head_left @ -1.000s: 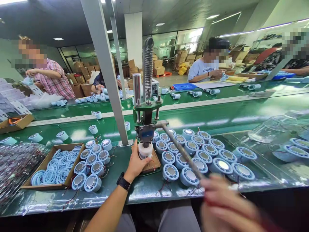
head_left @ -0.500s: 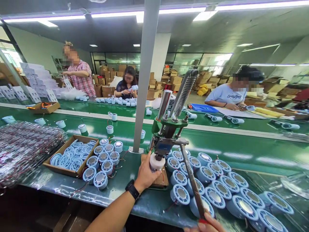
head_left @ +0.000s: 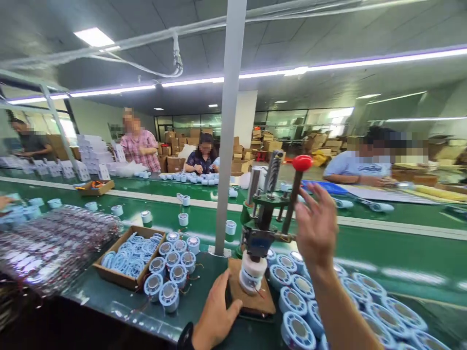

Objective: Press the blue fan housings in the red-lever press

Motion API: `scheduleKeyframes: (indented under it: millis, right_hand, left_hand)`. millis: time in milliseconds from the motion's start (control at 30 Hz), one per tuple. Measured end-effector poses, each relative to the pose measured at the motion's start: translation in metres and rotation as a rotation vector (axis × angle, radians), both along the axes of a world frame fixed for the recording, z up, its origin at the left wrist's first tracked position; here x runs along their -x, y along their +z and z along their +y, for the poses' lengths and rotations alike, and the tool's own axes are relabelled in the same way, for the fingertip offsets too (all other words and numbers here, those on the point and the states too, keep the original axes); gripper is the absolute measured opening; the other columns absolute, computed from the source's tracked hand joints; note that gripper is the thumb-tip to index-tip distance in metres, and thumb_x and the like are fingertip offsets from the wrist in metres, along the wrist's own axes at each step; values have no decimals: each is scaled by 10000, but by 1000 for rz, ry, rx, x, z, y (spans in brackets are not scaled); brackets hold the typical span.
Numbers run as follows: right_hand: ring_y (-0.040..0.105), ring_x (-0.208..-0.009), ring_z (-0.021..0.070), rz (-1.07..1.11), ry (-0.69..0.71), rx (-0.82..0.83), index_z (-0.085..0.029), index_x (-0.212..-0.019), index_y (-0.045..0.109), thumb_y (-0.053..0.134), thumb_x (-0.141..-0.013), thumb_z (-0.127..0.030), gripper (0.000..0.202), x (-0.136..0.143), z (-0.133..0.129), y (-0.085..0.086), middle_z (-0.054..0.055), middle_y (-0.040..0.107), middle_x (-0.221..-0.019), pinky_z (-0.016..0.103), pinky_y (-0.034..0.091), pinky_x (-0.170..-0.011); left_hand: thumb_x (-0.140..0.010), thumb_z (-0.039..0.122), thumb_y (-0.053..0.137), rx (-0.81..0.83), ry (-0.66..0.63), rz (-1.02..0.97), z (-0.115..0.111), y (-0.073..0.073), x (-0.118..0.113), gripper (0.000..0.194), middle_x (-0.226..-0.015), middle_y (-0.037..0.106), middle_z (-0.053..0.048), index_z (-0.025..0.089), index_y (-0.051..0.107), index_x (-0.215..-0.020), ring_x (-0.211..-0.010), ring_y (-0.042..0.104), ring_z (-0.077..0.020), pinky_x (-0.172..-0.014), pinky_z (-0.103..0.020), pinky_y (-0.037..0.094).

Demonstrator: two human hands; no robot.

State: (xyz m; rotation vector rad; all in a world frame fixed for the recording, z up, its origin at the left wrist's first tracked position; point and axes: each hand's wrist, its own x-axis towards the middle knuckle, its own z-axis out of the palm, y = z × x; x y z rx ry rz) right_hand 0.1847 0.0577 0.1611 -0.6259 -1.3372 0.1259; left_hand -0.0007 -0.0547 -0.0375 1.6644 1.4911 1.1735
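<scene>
A green hand-lever press [head_left: 260,238] stands before me on the bench. Under its white pressing block [head_left: 254,267] sits a small light-blue and white round housing [head_left: 250,282], with a thin red wire beside it on the brown base pad [head_left: 251,307]. My left hand [head_left: 217,311] rests at the pad's left edge, thumb and fingers apart, holding nothing. To the right of the upright lever [head_left: 293,194] with its red knob [head_left: 302,163], my right hand [head_left: 318,223] is raised, its fingers loosely spread and slightly blurred.
Light-blue round units [head_left: 297,330] crowd the bench right of the press; more [head_left: 169,296] stand left. A cardboard box [head_left: 122,281] holds blue rings. Beside it lies a wired, plastic-wrapped stack [head_left: 54,248]. A metal post [head_left: 230,121] rises behind. Several co-workers sit or stand across the green conveyor.
The lever has swung from low to upright, and my right hand has risen and let go of it. My left hand has drawn back from the pressing block. The view has shifted.
</scene>
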Motion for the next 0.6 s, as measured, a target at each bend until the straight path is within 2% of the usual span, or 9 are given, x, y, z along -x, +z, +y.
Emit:
scheduleKeyframes:
  millis: [67, 133, 167, 200, 233, 300, 400, 500, 600]
  right_hand:
    - [551, -1250, 285, 143, 6, 70, -250, -1418, 401, 622, -857, -362, 614, 14, -23, -76, 126, 511, -1390, 558, 426, -1070]
    - [492, -1312, 343, 148, -22, 261, -210, -1475, 315, 695, -782, -449, 826, 28, -39, -145, 174, 463, -1434, 589, 382, -1090]
    - [493, -1307, 369, 129, -23, 391, -186, -1496, 279, 711, -742, -512, 928, 34, -44, -173, 197, 457, -1437, 593, 392, -1077]
    - [519, -1276, 388, 105, -17, 524, -166, -1508, 261, 711, -709, -578, 1005, 39, -46, -193, 210, 481, -1412, 589, 418, -1050]
    - [562, -1223, 395, 89, -7, 638, -153, -1509, 263, 700, -683, -636, 1053, 44, -47, -207, 211, 531, -1360, 575, 454, -1012]
    - [632, -1114, 381, 94, 14, 763, -147, -1489, 309, 684, -652, -698, 1070, 49, -45, -219, 183, 631, -1220, 526, 510, -941]
    - [659, -1065, 347, 158, 28, 730, -157, -1453, 361, 707, -649, -688, 1024, 51, -40, -216, 161, 665, -1160, 473, 528, -917]
    - [654, -1078, 329, 232, 15, 633, -150, -1431, 371, 736, -678, -631, 965, 55, -38, -212, 178, 639, -1205, 467, 521, -933]
    - [617, -1152, 320, 219, -31, 542, -153, -1379, 421, 720, -739, -576, 823, 59, -53, -215, 189, 589, -1284, 466, 509, -966]
  left_hand:
    - [-813, 206, 595, -57, 76, 123, -15, 12, 41, 614, -1468, 538, -98, 220, 513, -1422, -1376, 474, -277, -1185, -457, 357]
    - [-879, 227, 526, -109, 214, 333, -17, 34, 95, 469, -1407, 596, -78, 238, 587, -1344, -1332, 522, -254, -1161, -441, 394]
    - [-915, 233, 480, -106, 310, 466, -14, 46, 126, 409, -1362, 629, -84, 223, 619, -1299, -1296, 553, -249, -1141, -437, 415]
    - [-947, 214, 418, -48, 400, 623, -9, 58, 156, 398, -1351, 637, -82, 208, 619, -1292, -1288, 559, -235, -1138, -425, 417]
    - [-951, 164, 384, -6, 460, 667, -2, 69, 186, 398, -1317, 655, -110, 162, 634, -1260, -1260, 579, -243, -1122, -431, 428]
    - [-956, 131, 396, 67, 518, 719, 16, 84, 234, 357, -1236, 686, -149, 108, 651, -1204, -1171, 633, -258, -1061, -433, 476]
    - [-967, 222, 548, 155, 527, 800, 36, 92, 274, 222, -1168, 692, -105, 135, 653, -1143, -1074, 660, -226, -976, -432, 527]
    - [-946, 342, 625, 247, 587, 906, 40, 97, 285, 292, -1203, 648, -81, 158, 621, -1173, -1061, 645, -223, -921, -448, 550]
    - [-951, 351, 617, 334, 648, 993, 37, 106, 279, 326, -1207, 636, -88, 157, 598, -1211, -1032, 648, -222, -881, -435, 566]
